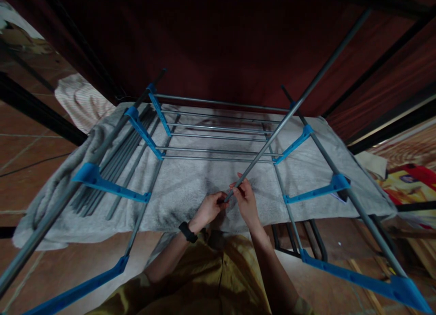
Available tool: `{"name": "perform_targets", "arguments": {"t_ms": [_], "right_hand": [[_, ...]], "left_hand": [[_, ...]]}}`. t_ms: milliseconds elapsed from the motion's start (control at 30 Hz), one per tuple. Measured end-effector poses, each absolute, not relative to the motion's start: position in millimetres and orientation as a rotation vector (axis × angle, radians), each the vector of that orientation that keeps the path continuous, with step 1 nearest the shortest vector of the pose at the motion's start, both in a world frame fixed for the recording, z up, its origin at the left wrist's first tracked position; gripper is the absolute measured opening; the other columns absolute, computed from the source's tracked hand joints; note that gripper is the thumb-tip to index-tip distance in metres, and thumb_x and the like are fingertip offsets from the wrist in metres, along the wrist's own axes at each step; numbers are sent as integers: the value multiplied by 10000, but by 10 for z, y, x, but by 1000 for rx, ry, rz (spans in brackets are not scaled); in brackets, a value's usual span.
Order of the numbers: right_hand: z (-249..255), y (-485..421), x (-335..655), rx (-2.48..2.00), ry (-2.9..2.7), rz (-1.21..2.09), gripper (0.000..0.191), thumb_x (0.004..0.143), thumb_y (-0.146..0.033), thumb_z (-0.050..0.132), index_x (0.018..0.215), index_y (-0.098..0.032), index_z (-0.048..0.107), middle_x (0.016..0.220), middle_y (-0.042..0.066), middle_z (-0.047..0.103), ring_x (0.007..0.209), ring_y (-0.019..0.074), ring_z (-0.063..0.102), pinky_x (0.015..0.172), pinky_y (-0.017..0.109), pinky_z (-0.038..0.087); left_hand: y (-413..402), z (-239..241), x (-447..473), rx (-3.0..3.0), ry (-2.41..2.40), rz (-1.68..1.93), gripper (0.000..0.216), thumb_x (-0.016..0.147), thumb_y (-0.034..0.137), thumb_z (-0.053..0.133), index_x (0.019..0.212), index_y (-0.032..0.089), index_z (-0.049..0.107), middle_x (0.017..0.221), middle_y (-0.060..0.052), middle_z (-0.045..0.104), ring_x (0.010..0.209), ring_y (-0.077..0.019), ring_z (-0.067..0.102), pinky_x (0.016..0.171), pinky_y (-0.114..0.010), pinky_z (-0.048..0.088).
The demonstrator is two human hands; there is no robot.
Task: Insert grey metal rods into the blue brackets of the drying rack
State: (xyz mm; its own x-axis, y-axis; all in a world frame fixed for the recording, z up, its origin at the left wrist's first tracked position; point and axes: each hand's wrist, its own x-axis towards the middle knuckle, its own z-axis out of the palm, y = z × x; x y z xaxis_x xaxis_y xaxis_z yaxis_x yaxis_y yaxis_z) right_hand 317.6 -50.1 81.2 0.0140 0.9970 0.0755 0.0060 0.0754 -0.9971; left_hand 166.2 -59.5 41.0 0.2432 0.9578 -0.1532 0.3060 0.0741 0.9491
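A long grey metal rod (pixel 285 120) slants up to the right from my hands, in front of a partly built rack. My left hand (pixel 211 209) pinches its lower end between the fingertips. Just above, my right hand (pixel 245 200) grips the same rod with thumb and fingers. The rack's grey side poles (pixel 327 152) carry blue plastic brackets (pixel 112 188) on both sides. Several thin crossbars (pixel 218 130) span between the brackets at the far end. A bundle of loose grey rods (pixel 117 167) lies at the left of the rack.
Under the rack is a bed-like surface with a grey fleece blanket (pixel 190 187). A dark red curtain (pixel 211 42) hangs behind it. Black frame bars (pixel 395 128) stand at the sides. A yellow and red package (pixel 408 187) sits at right, a striped cloth (pixel 80 101) at left.
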Motion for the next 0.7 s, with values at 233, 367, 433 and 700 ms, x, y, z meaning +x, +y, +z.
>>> {"name": "perform_targets", "arguments": {"t_ms": [233, 367, 433, 700], "right_hand": [[795, -449, 3250, -1168, -1232, 1131, 495, 870, -338, 572, 1355, -253, 516, 948, 31, 681, 889, 190, 647, 867, 359, 530], [778, -385, 3341, -1172, -1243, 1084, 494, 860, -329, 577, 1347, -260, 532, 930, 17, 667, 838, 170, 629, 839, 335, 523], [783, -356, 3393, -1174, -1251, 1063, 499, 858, -316, 573, 1352, -260, 529, 924, 12, 661, 824, 161, 623, 824, 324, 518], [832, -235, 3664, -1253, -1341, 894, 453, 866, -298, 531, 1314, -234, 555, 918, 27, 668, 845, 178, 612, 806, 331, 504]], "left_hand": [[-580, 382, 1643, 1404, 1205, 791, 168, 742, 276, 656, 878, 183, 626, 839, -26, 682, 779, -176, 634, 709, -279, 466], [-581, 436, 1630, 1426, 1205, 782, 152, 769, 250, 624, 908, 192, 646, 889, -37, 708, 853, -188, 662, 777, -291, 489], [-580, 463, 1618, 1444, 1223, 789, 160, 780, 241, 608, 924, 195, 659, 917, -40, 718, 880, -191, 668, 807, -297, 494], [-488, 673, 1517, 1440, 1323, 895, 174, 822, 311, 578, 906, 190, 671, 897, -44, 712, 844, -188, 650, 795, -303, 494]]}}
